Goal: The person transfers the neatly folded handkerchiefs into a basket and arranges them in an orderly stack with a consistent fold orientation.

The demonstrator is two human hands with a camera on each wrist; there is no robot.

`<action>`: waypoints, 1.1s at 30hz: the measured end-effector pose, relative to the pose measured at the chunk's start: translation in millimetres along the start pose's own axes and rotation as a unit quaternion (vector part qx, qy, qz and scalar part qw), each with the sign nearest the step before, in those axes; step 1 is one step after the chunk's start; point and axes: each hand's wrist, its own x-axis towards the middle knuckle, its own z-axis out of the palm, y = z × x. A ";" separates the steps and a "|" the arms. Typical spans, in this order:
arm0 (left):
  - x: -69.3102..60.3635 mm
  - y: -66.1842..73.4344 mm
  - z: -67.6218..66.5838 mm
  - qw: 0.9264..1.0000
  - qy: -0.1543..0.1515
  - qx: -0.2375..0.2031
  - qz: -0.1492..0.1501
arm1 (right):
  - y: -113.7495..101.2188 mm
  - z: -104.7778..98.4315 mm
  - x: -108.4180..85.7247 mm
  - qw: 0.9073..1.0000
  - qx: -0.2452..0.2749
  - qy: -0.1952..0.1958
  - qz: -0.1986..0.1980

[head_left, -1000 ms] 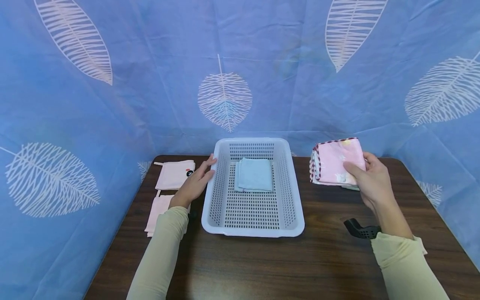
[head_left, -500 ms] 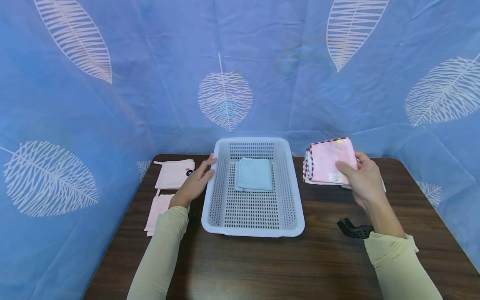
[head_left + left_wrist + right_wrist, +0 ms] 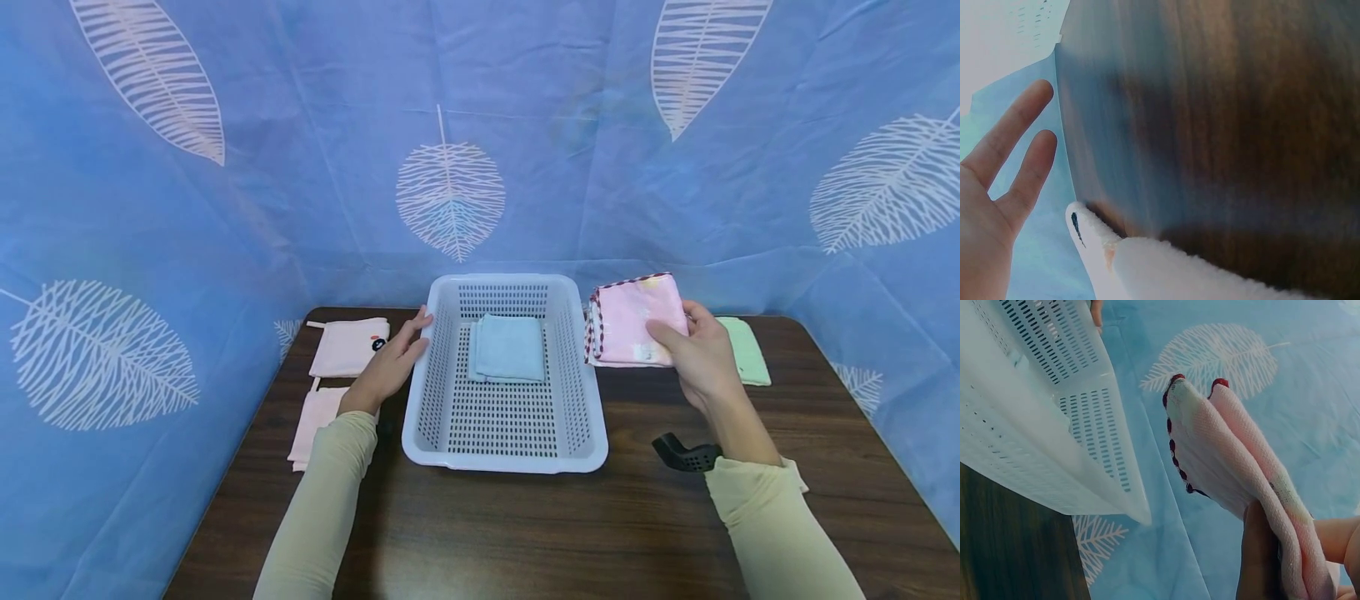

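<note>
In the head view, my right hand (image 3: 703, 354) pinches a folded pink towel (image 3: 633, 321) with dark red stitched edges, thumb on top. The towel is held up beside the right rim of a white plastic basket (image 3: 506, 463). Its folded layers (image 3: 1247, 450) show edge-on in the right wrist view. A folded light blue towel (image 3: 512, 348) lies inside the basket. My left hand (image 3: 388, 371) rests its fingertips at the basket's left rim. In the left wrist view that hand (image 3: 1000, 187) has its visible fingers straight and apart.
Two folded pale pink towels, one at the back (image 3: 345, 350) and one nearer (image 3: 322, 421), lie left of the basket. A folded green towel (image 3: 744, 354) lies at the right, partly behind my right hand. A blue leaf-print cloth (image 3: 555, 200) hangs behind the brown table (image 3: 555, 533).
My right hand has moved left with the pink towel, up to the basket's right side. More of the green towel now shows behind it. My left hand and the basket have stayed in place.
</note>
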 end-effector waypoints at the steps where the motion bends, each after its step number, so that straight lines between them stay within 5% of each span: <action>1: -0.2 0.3 -0.1 1.000 0.001 0.001 -0.001 | 0.2 1.1 0.9 1.000 -0.003 -0.002 0.000; 33: 1.4 -0.1 0.4 1.000 0.006 0.007 0.020 | -6.4 49.5 16.3 0.999 0.004 -0.041 0.004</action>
